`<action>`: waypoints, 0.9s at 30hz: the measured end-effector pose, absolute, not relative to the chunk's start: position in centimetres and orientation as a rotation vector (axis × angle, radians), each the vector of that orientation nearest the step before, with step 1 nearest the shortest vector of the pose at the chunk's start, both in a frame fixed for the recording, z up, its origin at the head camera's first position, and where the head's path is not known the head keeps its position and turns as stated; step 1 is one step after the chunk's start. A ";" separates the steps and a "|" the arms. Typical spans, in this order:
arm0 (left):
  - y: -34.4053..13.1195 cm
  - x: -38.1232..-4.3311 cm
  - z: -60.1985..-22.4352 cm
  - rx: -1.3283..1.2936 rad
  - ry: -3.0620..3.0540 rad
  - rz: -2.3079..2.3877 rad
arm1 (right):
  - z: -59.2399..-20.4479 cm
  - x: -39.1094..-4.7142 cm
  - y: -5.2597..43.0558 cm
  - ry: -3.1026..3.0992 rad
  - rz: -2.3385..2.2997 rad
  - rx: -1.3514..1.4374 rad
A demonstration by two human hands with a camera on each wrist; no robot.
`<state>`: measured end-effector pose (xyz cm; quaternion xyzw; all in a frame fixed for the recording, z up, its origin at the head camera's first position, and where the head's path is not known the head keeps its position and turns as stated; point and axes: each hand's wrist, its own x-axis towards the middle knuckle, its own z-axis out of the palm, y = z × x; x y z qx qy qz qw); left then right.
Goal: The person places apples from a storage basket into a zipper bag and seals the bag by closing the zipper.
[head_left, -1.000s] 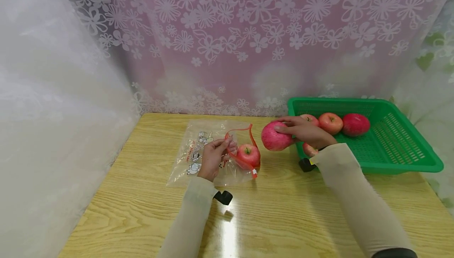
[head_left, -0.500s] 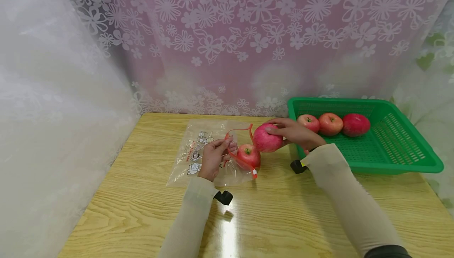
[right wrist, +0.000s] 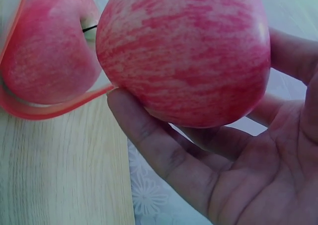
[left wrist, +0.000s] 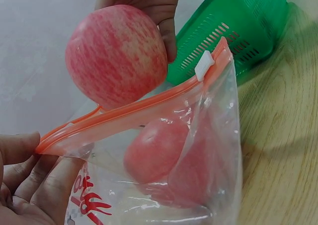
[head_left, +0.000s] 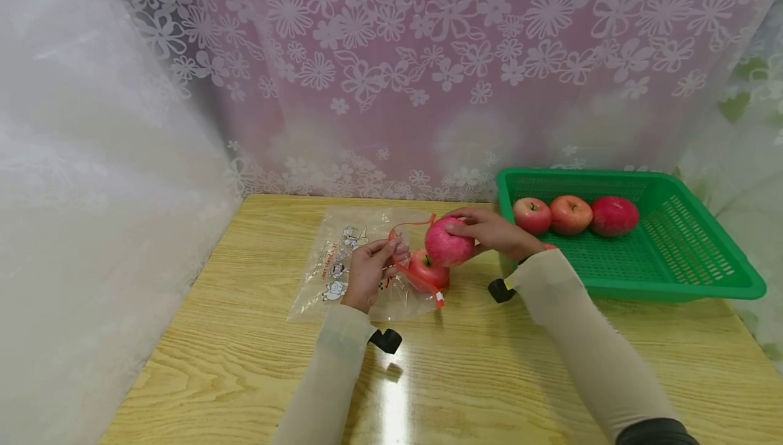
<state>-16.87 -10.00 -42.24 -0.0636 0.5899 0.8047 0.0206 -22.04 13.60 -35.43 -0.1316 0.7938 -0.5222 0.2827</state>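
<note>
A clear zip bag point(head_left: 324, 275) with an orange-red zip edge and printed cartoon figures lies on the table, its mouth spread toward the right. My left hand point(head_left: 364, 274) pinches the zip edge between thumb and fingers. One apple point(left wrist: 159, 155) sits inside, just behind the mouth. In my right hand point(head_left: 498, 233) is a second, pinkish-red apple point(right wrist: 184, 56), gripped with the thumb on one side and fingers on the other. That apple is at the bag's opening, overlapping the first apple in the head view. A white slider point(left wrist: 204, 65) shows near one end of the zip.
A green plastic basket point(head_left: 673, 289) stands at the right of the wooden table point(head_left: 245, 363). Along its far side sit a pale red apple point(head_left: 532, 215), another apple point(head_left: 571, 214) and a darker red one point(head_left: 614, 215). A flowered curtain point(head_left: 391, 92) hangs behind the table.
My right hand has carried its apple leftward from beside the basket to the bag's mouth. My left hand and the bag have stayed in place.
</note>
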 end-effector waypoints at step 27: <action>-10.0 -16.8 -42.1 -0.185 1.810 2.507 | -36.2 -21.8 11.3 2.142 -1.436 -0.324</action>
